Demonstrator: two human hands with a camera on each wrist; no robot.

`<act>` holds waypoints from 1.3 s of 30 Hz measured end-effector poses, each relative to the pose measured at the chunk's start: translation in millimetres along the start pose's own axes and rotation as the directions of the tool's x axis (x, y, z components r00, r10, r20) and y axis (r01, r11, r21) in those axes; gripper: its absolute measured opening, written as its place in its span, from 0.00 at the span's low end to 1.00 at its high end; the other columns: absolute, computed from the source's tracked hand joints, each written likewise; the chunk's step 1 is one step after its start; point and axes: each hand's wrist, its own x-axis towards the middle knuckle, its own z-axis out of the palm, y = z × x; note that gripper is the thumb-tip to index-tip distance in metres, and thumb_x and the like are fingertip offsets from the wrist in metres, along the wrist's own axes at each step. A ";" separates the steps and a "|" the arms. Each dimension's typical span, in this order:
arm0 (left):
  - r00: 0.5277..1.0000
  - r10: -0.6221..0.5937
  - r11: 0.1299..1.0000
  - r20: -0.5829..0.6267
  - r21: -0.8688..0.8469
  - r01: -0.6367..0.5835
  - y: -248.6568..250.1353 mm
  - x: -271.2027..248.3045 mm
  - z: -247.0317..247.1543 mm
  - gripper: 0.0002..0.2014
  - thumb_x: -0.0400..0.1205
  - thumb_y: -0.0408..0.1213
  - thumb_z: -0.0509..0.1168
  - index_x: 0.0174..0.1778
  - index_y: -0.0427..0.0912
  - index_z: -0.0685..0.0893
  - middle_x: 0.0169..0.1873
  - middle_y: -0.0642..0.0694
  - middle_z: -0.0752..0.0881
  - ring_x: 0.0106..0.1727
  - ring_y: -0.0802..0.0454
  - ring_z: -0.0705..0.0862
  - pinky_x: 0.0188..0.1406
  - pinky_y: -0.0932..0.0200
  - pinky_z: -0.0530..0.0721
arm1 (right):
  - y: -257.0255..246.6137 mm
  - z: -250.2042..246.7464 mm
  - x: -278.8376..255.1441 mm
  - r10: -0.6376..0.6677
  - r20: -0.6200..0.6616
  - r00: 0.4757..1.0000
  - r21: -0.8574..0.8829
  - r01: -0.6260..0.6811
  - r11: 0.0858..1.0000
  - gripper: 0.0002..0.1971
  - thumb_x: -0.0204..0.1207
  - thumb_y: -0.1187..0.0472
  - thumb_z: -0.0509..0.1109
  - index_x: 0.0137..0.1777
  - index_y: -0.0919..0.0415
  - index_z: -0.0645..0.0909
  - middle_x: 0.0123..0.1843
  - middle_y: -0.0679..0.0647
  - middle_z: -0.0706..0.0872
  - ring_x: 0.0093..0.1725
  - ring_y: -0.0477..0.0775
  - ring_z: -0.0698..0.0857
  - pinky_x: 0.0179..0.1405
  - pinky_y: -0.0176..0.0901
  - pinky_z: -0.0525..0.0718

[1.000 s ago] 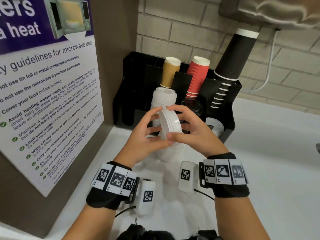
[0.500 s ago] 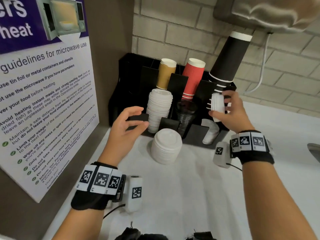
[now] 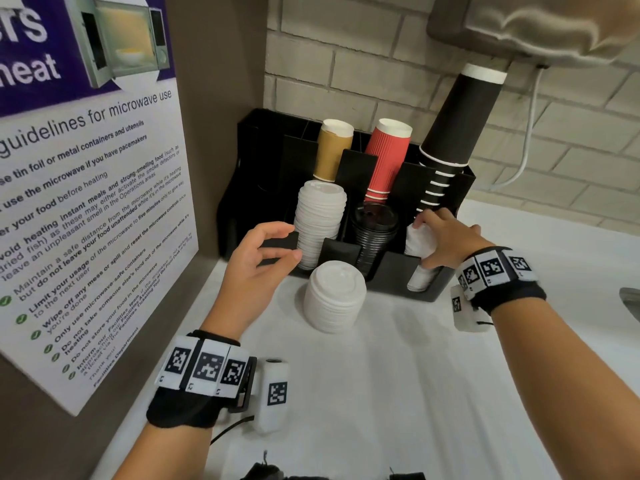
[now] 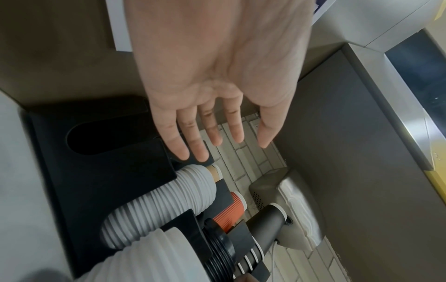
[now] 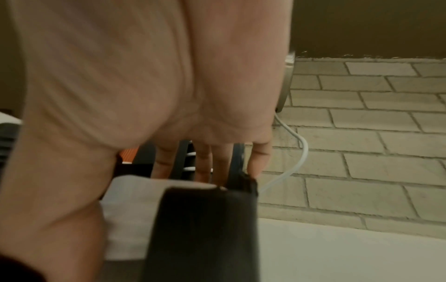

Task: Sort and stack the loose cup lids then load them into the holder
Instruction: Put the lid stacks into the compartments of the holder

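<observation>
A black holder [image 3: 398,275] stands against the brick wall. Its left slot carries a tall stack of white lids [image 3: 318,223], its middle slot black lids [image 3: 374,226]. My right hand [image 3: 440,237] grips a short stack of small white lids [image 3: 415,239] at the mouth of the right slot, above the small lids [image 3: 420,278] lying there. In the right wrist view the right hand [image 5: 193,162] wraps these lids [image 5: 130,209] behind the slot wall [image 5: 200,229]. A loose stack of larger white lids [image 3: 334,296] sits on the counter. My left hand [image 3: 277,244] hovers open, empty.
Brown [image 3: 332,150], red [image 3: 388,157] and black [image 3: 453,133] paper cup stacks lean out of the holder's back slots. A microwave notice [image 3: 86,202] covers the panel on the left. A dispenser [image 3: 536,26] hangs overhead. The white counter [image 3: 381,393] spreads in front.
The right hand carried the small lid stack from between both hands to the right slot and lowered it. The left hand let go and now hovers by the tall white stack.
</observation>
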 end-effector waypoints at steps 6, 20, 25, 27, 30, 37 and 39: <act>1.000 0.002 1.000 -0.007 0.009 -0.002 -1.8 -0.9 -1.6 0.16 0.80 0.30 0.69 0.56 0.57 0.81 0.60 0.56 0.81 0.47 0.69 0.85 0.44 0.78 0.77 | -1.6 13.1 -0.5 -0.003 0.018 1.000 -0.150 0.006 0.989 0.37 0.62 0.52 0.80 0.70 0.47 0.67 0.63 0.52 0.70 0.63 0.58 0.74 0.63 0.60 0.68; 1.000 -0.010 0.999 -0.010 0.030 0.010 -3.7 -1.5 -5.4 0.15 0.81 0.31 0.69 0.55 0.57 0.81 0.56 0.59 0.82 0.45 0.68 0.85 0.47 0.76 0.77 | -71.9 1.2 -51.2 -0.344 -0.260 0.902 0.501 0.431 0.750 0.08 0.74 0.65 0.74 0.51 0.59 0.81 0.51 0.55 0.84 0.51 0.53 0.83 0.46 0.22 0.75; 1.000 -0.005 0.999 -0.023 0.034 0.006 -3.2 -2.7 -9.0 0.15 0.81 0.31 0.69 0.55 0.57 0.81 0.56 0.58 0.83 0.45 0.68 0.85 0.47 0.74 0.79 | -111.8 34.5 -55.8 -0.357 0.022 0.934 0.405 0.319 0.857 0.27 0.63 0.43 0.81 0.54 0.51 0.71 0.58 0.51 0.72 0.54 0.54 0.77 0.56 0.46 0.79; 1.000 -0.003 0.999 -0.028 0.039 0.004 -3.1 -2.7 -10.0 0.15 0.81 0.31 0.69 0.55 0.58 0.81 0.56 0.58 0.83 0.45 0.67 0.85 0.47 0.74 0.79 | -116.6 43.1 -55.2 -0.325 -0.004 0.946 0.396 0.300 0.868 0.30 0.60 0.45 0.83 0.53 0.52 0.69 0.57 0.51 0.69 0.51 0.55 0.77 0.50 0.46 0.79; 1.000 -0.006 0.999 -0.030 0.043 0.007 -2.9 -2.5 -11.3 0.14 0.81 0.32 0.69 0.55 0.57 0.81 0.56 0.58 0.83 0.45 0.68 0.85 0.48 0.74 0.80 | -118.9 50.0 -53.7 -0.297 -0.051 0.954 0.427 0.290 0.857 0.30 0.58 0.48 0.84 0.52 0.52 0.68 0.56 0.50 0.68 0.47 0.55 0.78 0.41 0.41 0.75; 1.000 -0.004 0.999 -0.023 0.033 0.005 -4.3 -1.1 -10.0 0.14 0.81 0.32 0.69 0.55 0.57 0.81 0.56 0.58 0.82 0.45 0.68 0.85 0.47 0.74 0.79 | -120.9 53.6 -53.2 -0.286 -0.082 0.955 0.442 0.292 0.848 0.30 0.57 0.52 0.83 0.52 0.53 0.67 0.55 0.51 0.67 0.46 0.58 0.75 0.40 0.42 0.73; 1.000 -0.004 1.000 -0.027 0.023 0.004 -4.9 -0.6 -10.6 0.15 0.81 0.32 0.69 0.55 0.57 0.81 0.56 0.58 0.82 0.46 0.68 0.85 0.46 0.74 0.79 | -117.4 47.8 -54.7 -0.274 -0.122 0.954 0.471 0.298 0.830 0.29 0.57 0.53 0.83 0.51 0.54 0.67 0.54 0.52 0.67 0.45 0.57 0.75 0.39 0.41 0.73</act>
